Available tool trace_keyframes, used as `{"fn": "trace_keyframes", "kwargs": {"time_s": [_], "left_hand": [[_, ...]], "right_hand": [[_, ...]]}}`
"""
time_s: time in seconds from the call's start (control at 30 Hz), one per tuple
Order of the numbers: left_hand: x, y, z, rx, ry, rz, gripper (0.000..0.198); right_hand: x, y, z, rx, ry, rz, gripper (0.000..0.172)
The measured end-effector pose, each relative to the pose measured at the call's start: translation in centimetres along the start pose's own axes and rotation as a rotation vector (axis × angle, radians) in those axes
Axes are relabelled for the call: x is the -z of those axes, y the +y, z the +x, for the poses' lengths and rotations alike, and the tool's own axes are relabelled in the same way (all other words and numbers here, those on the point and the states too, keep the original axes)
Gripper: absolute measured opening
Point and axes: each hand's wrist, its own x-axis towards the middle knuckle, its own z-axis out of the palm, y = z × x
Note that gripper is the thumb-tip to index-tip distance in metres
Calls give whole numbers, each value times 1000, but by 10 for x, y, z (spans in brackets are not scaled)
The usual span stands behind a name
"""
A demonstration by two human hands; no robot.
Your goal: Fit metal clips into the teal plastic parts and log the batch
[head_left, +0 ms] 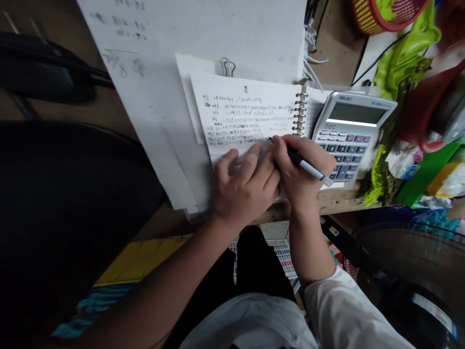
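A ring-bound notebook (254,92) lies open on the table, its page filled with several lines of handwriting. My left hand (247,186) rests flat on the lower part of that page, fingers spread. Close beside it, my right hand (305,169) grips a pen (308,168) with a black and pale barrel. The pen's tip is at the end of the lowest written line. A silver desk calculator (358,109) lies right of the notebook's rings, partly covered by my right hand.
Large white sheets (152,111) with writing spread under and left of the notebook, with a binder clip (227,67) above it. A red basket (378,24), yellow-green plastic parts (403,58) and a green box (416,179) crowd the right. A fan (410,276) stands at the lower right.
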Motion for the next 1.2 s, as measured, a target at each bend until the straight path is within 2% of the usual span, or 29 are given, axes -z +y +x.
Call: {"fn": "trace_keyframes", "kwargs": {"time_s": [0.1,0.2,0.47,0.63,0.8,0.97,1.2], "left_hand": [[1,1,0,2,12,-55,23],[0,1,-2,34,-34,-84,26],[-2,1,-3,-2,8,-12,25],[0,1,-1,5,-8,-12,24],[2,1,2,-47,53,39,23],[4,-1,2,-44,1,18,23],[2,0,-2,71,-88,-121,34]], "right_hand": [[-1,-1,-1,15,52,-99,31],[0,-3,0,20,90,-99,34],[2,-5,0,-33,44,-65,32],[0,-1,0,19,30,-86,31],[1,1,-2,-88,64,10,31],[3,1,-2,-122,116,1,31],[-2,1,0,-80,110,-44,33]]}}
